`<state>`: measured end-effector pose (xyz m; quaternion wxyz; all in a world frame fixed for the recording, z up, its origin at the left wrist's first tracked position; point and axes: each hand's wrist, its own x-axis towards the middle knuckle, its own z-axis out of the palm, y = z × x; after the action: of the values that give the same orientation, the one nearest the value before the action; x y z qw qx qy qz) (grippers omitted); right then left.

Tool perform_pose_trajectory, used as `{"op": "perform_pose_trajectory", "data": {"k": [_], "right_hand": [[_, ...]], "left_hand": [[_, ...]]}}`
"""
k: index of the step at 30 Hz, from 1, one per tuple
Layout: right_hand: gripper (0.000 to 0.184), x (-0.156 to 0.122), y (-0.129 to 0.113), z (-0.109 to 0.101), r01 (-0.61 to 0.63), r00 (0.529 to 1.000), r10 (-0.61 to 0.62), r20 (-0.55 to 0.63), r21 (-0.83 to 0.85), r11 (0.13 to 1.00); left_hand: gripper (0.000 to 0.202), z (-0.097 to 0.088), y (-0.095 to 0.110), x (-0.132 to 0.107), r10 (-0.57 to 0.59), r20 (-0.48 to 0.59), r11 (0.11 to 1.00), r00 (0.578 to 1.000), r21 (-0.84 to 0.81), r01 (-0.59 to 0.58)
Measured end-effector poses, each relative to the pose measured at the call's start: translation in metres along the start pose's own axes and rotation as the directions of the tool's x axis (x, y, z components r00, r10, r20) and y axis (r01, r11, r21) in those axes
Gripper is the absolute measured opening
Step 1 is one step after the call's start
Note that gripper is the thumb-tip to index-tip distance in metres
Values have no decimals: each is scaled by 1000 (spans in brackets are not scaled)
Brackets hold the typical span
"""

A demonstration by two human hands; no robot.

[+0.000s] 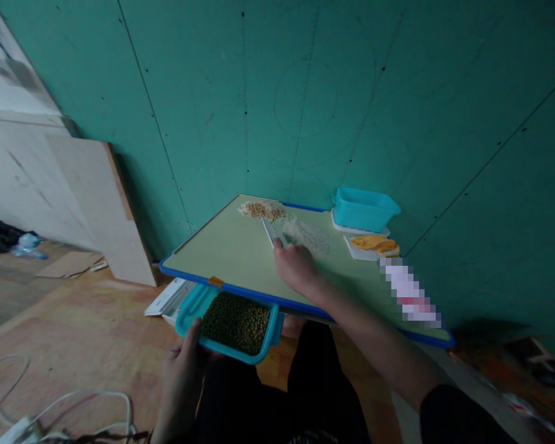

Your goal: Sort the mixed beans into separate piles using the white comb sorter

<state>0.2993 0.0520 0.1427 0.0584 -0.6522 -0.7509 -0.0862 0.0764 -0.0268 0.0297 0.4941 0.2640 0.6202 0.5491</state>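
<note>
My left hand (187,351) grips the near left rim of a turquoise plastic container (275,327). Small green beans (226,317) fill most of it, with tan beans at its right side. The container sits just below the front edge of the pale table (213,253). Over the tabletop, my right hand (296,265) is closed on a narrow white flat strip (269,230), whose far end reaches a pile of tan beans (263,211). Right of that pile, a patch of white grains (308,235) is spread out. The strip's exact kind is unclear.
A second turquoise container (365,209) stands on a white lid at the back right. In front of it lies an orange cloth (374,245) on a white pad, beside a blurred-out item (409,293). A green wall (305,123) rises behind. White cables (97,394) run along the floor.
</note>
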Motion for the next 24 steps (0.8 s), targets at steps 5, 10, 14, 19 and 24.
{"op": "perform_pose_trajectory", "data": {"k": [5,10,14,19,24], "right_hand": [[36,-1,39,-1,-110,994,110,-15,31,993],[29,6,80,-8,-259,953,284,-106,201,945],[26,5,110,-12,-250,940,324,-107,430,867],[25,-11,132,-9,-261,947,301,113,817,515],[39,-18,143,4,-341,930,248,270,886,314]], "left_hand": [[42,2,-7,4,-52,13,989,999,-139,54],[39,4,-8,2,-60,-30,985,998,-167,54],[43,1,-5,0,-78,-23,996,997,-47,77],[48,0,-7,2,-69,5,994,998,-82,69],[47,2,-8,2,-42,31,989,999,-142,46]]}}
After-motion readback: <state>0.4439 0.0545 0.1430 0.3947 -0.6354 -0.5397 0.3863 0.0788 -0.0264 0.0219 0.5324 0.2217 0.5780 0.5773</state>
